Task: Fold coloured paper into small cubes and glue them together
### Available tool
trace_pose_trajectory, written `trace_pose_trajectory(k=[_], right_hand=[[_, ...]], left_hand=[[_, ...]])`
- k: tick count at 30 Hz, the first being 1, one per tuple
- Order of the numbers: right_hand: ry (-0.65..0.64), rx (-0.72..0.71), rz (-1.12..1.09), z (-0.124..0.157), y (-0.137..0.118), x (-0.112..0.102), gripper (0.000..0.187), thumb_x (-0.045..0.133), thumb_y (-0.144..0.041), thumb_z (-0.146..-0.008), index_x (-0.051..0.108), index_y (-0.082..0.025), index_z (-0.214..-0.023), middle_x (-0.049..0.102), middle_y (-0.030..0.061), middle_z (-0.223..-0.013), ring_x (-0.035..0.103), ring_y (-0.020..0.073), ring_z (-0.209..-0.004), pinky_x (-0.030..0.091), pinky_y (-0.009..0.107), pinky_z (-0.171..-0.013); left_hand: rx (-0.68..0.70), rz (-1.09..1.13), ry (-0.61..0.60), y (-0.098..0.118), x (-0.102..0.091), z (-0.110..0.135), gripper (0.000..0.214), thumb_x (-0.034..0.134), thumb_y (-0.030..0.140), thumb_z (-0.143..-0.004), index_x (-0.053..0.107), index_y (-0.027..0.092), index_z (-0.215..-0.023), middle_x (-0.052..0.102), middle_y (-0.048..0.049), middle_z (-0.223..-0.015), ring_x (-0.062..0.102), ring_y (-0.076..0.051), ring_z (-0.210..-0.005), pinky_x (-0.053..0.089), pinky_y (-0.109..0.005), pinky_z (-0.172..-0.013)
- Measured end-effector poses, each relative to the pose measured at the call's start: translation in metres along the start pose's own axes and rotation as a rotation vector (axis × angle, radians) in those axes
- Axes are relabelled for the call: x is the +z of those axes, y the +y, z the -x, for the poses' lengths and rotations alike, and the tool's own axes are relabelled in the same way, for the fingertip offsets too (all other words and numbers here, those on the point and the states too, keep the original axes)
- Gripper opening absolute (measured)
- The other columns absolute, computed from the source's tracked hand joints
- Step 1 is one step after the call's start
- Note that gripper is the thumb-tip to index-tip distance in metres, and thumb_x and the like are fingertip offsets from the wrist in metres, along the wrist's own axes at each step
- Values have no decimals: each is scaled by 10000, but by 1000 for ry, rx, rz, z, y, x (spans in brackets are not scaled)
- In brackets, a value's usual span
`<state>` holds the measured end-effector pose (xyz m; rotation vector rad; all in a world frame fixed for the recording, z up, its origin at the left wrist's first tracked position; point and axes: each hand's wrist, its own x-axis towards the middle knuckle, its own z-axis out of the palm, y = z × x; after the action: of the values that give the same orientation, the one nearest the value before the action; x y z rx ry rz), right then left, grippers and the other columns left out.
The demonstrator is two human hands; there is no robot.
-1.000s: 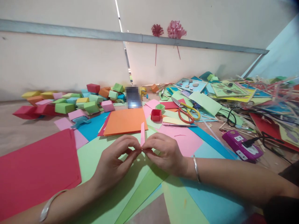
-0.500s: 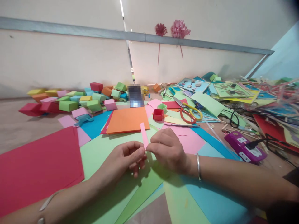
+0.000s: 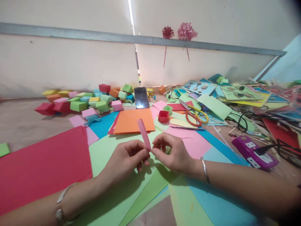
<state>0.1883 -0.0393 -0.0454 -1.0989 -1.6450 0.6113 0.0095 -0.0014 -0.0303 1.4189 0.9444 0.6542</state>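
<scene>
A narrow pink paper strip (image 3: 144, 133) stands upright between my hands, leaning a little to the left, its upper end curving slightly. My left hand (image 3: 131, 155) pinches its lower end between thumb and forefinger, the other fingers curled below. My right hand (image 3: 172, 153) meets the same end with its thumb tip, the forefinger bent just above; the exact contact is too small to make out. Beneath the hands lies a light green paper sheet (image 3: 105, 160). Beyond them, a stack of orange paper (image 3: 131, 121) sits near a small red paper box (image 3: 163, 116) and a small green paper box (image 3: 167, 109).
A large red sheet (image 3: 47, 169) covers the left. Several coloured paper blocks (image 3: 78, 106) and a phone (image 3: 141, 98) stand along the wall. At right are scissors (image 3: 194, 116) with red and yellow handles, a purple power strip (image 3: 255, 152) with a black cable, and heaped paper.
The pink strip has tilted further left and turned its face. My right hand's fingers have loosened from a tight fist-like pinch. The whole view has shifted slightly, moving the scene to the right.
</scene>
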Motion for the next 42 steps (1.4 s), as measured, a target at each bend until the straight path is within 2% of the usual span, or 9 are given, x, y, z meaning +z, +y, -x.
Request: trace_pose_trajectory(k=[6, 12, 16, 24, 28, 32, 39, 42], right_hand=[[-30, 104, -83, 1, 0, 5, 35, 601, -144, -754, 611, -176, -762, 641, -12, -686, 540, 86, -566, 446, 212, -523], [-36, 211, -257, 1, 2, 9, 87, 612, -119, -707, 583, -186, -754, 615, -27, -677, 549, 96, -579, 468, 228, -541], [-68, 301, -431, -1, -1, 8, 104, 583, -96, -655, 572, -187, -704, 575, -45, -631, 525, 90, -571, 424, 212, -523], [-72, 395, -551, -4, -5, 5, 79, 580, -113, -576, 605, -184, -597, 535, -56, -554, 455, 84, -525, 376, 204, -492], [-68, 386, -512, -3, -5, 5, 78, 575, -114, -573, 612, -182, -579, 543, -46, -559, 468, 92, -552, 385, 218, -522], [-66, 341, -424, -2, -4, 6, 96, 550, -106, -587, 606, -184, -589, 562, -36, -590, 490, 104, -586, 399, 234, -550], [-131, 291, -288, -1, -1, 5, 134, 541, -77, -666, 627, -175, -697, 614, -25, -662, 540, 105, -614, 449, 240, -585], [-139, 288, -235, 1, -1, 5, 95, 563, -96, -686, 586, -182, -718, 582, -36, -657, 508, 95, -588, 428, 227, -555]], left_hand=[[126, -82, 61, 4, 7, 0, 204, 712, 381, -749, 685, 181, -721, 660, 2, -630, 553, -104, -462, 487, -215, -419], [143, -57, 55, 3, 7, 0, 180, 723, 354, -747, 661, 185, -755, 647, 17, -595, 576, -117, -482, 513, -228, -454], [138, -27, 15, -1, 6, 1, 173, 739, 332, -736, 642, 191, -711, 616, 30, -583, 560, -109, -493, 489, -221, -473], [15, 130, -34, 0, 8, 5, 218, 781, 347, -717, 639, 183, -697, 579, 29, -533, 516, -102, -467, 413, -209, -442], [4, 114, -32, -1, 7, 6, 185, 767, 310, -723, 638, 183, -684, 581, 32, -534, 526, -101, -476, 409, -202, -449], [21, 50, -55, -1, 4, 3, 144, 730, 304, -738, 663, 180, -709, 625, 6, -587, 583, -135, -526, 478, -247, -510], [7, -15, -54, 2, 4, 1, 234, 751, 360, -722, 615, 176, -765, 607, 26, -584, 591, -132, -495, 493, -247, -495], [59, -50, -47, 0, 4, 0, 240, 748, 359, -728, 604, 178, -795, 593, 33, -619, 577, -123, -515, 493, -240, -494]])
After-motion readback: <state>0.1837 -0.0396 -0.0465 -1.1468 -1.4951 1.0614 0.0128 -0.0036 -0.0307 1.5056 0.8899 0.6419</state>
